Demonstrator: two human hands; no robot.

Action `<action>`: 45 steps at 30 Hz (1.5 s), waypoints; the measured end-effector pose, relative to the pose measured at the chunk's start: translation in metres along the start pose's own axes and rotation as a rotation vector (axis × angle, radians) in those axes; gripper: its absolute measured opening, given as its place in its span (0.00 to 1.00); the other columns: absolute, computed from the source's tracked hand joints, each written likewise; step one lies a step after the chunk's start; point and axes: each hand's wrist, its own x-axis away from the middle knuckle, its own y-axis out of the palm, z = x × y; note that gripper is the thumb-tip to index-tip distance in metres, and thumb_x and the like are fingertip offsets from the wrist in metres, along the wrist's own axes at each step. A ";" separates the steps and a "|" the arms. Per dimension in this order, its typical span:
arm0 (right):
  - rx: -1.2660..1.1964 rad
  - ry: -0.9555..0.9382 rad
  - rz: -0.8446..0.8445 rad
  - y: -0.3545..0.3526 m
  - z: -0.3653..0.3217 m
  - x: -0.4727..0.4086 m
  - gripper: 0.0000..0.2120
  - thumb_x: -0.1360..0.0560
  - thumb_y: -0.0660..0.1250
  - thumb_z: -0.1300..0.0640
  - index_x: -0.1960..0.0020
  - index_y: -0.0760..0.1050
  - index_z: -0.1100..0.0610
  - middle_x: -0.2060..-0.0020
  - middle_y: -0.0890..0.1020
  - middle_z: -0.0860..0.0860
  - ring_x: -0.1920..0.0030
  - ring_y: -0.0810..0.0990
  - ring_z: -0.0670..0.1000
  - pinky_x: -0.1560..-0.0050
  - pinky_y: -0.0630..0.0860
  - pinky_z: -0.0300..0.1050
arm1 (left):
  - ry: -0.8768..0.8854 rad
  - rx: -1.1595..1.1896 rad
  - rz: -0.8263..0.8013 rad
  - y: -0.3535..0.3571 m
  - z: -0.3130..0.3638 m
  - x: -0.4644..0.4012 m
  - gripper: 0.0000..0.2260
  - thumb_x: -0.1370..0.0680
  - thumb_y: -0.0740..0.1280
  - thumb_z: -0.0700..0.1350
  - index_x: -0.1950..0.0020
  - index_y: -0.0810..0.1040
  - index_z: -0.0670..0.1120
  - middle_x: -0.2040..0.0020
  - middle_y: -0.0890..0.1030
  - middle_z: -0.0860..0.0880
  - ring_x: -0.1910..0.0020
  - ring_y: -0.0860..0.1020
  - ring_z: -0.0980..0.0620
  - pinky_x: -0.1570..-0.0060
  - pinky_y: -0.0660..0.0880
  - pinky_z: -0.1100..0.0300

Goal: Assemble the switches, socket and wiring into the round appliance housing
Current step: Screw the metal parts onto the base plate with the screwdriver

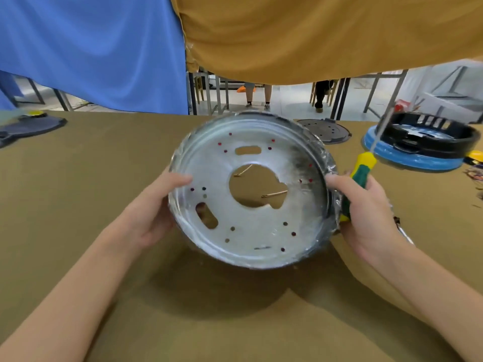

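Housing (pixel 251 189) looks light, stiff, wrap-slick; grip by rim. Left hand (pixel 154 212) curls on rim; right hand (pixel 366 215) clamps rim w/ screwdriver (pixel 362 173).

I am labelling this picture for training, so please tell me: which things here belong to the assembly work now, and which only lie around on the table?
In use:
- round metal housing, held by left hand and right hand
- screwdriver, gripped in the right hand

Lying about:
- black and blue base, right
- dark round plate, behind the housing
- dark flat part, far left
- loose wires, right edge
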 end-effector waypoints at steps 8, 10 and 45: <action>0.082 -0.042 0.100 0.013 0.013 -0.004 0.14 0.28 0.66 0.72 0.51 0.74 0.54 0.58 0.83 0.51 0.56 0.83 0.51 0.51 0.79 0.52 | 0.156 0.152 0.078 0.018 0.011 -0.025 0.23 0.21 0.59 0.63 0.42 0.83 0.48 0.51 0.85 0.48 0.52 0.83 0.49 0.58 0.80 0.57; 0.053 -0.115 0.195 0.011 0.013 -0.008 0.16 0.29 0.67 0.71 0.54 0.71 0.51 0.67 0.80 0.40 0.64 0.79 0.42 0.58 0.77 0.44 | 0.146 0.115 -0.004 0.015 -0.002 -0.022 0.21 0.20 0.62 0.59 0.35 0.78 0.47 0.45 0.84 0.46 0.47 0.83 0.45 0.55 0.81 0.53; 0.418 -0.544 0.239 0.006 0.024 -0.007 0.11 0.24 0.71 0.59 0.53 0.67 0.58 0.66 0.69 0.48 0.68 0.67 0.42 0.66 0.66 0.32 | 0.208 0.133 -0.063 0.029 -0.038 -0.026 0.27 0.36 0.68 0.38 0.37 0.78 0.44 0.44 0.83 0.45 0.44 0.82 0.45 0.52 0.81 0.51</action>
